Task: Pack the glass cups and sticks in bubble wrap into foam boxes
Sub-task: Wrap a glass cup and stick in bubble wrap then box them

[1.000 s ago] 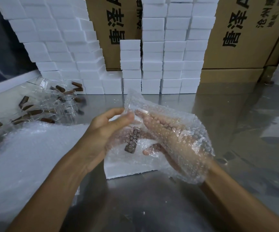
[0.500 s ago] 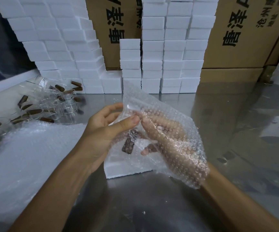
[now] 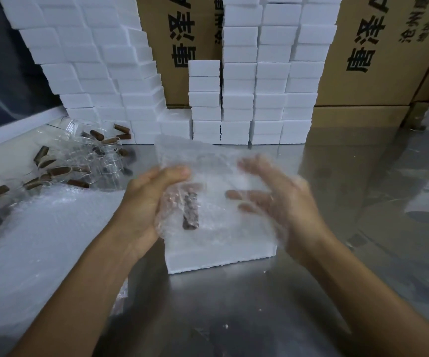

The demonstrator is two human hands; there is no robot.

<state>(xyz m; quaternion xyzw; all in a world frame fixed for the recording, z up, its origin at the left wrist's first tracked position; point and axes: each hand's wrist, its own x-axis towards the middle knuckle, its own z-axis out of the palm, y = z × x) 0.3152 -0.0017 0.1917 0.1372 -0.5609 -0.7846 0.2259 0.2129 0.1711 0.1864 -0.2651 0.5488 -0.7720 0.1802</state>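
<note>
even, soft light; glare on the steel table (image 3: 363,176); right hand (image 3: 280,199) motion-blurred; edges bowed.

Foam box (image 3: 221,256) before stacked boxes (image 3: 259,81)

Two hands are showing: left hand (image 3: 149,202) at 9 o'clock of the sheet, right hand (image 3: 283,202) at 3 o'clock. One bubble wrap sheet (image 3: 208,161) is sitting between them, one brown stick (image 3: 190,211) showing through it. One open foam box (image 3: 221,256) is lying beneath. Loose sticks (image 3: 61,171) at 10 o'clock: roughly a dozen; glass cups (image 3: 105,155) there too blurred to count. Two cardboard cartons (image 3: 363,47) are standing at 12 o'clock.
</note>
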